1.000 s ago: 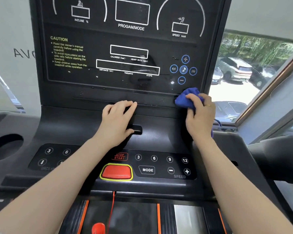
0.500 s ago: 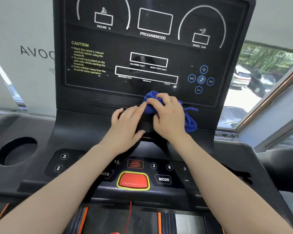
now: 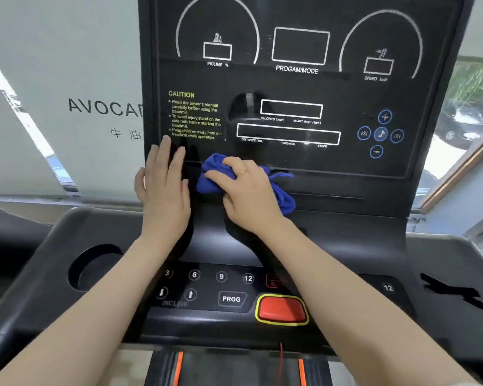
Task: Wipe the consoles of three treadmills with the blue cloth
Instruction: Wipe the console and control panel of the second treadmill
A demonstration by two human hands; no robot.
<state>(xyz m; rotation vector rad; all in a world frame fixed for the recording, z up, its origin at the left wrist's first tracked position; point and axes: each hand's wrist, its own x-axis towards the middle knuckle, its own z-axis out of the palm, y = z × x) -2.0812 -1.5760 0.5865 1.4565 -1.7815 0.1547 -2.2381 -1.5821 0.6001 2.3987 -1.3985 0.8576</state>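
Head view, looking down at the treadmill console (image 3: 304,87): the right hand (image 3: 250,195) has a bunched blue cloth (image 3: 211,174) gripped under its curled fingers, pressed against the lower edge of the dark display panel, just below the CAUTION text. Cloth bulges out past the fingertips to the left and trails behind the wrist on the right. The left hand (image 3: 162,190) lies flat and spread, empty, just beside the cloth on the panel's left edge.
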